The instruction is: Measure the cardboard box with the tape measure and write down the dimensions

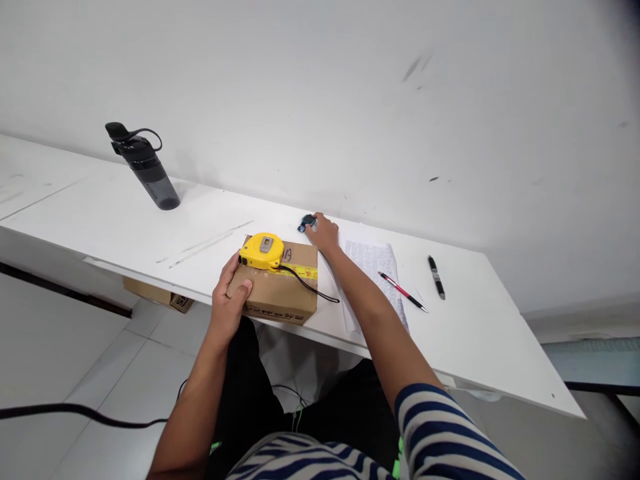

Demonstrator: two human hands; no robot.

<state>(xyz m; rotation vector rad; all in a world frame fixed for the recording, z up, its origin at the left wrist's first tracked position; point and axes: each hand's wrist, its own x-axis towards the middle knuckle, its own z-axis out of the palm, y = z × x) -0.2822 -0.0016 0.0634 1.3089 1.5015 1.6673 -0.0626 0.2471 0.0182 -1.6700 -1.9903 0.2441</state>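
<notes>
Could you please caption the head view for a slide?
Left hand holds a cardboard box topped by a yellow tape measure; right hand touches a small blue object.

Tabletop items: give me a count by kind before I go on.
Pens: 2, a red pen and a black pen
Water bottle: 1
Cardboard box: 1, gripped by the left hand
Tape measure: 1, on the box
Printed paper: 1
Small blue item: 1, under the right hand
Total: 7

My left hand (229,301) grips the cardboard box (278,280), a yellow tape measure (261,251) just beyond my thumb. My right hand (324,234) touches a small dark object (307,223) past the box.
</notes>
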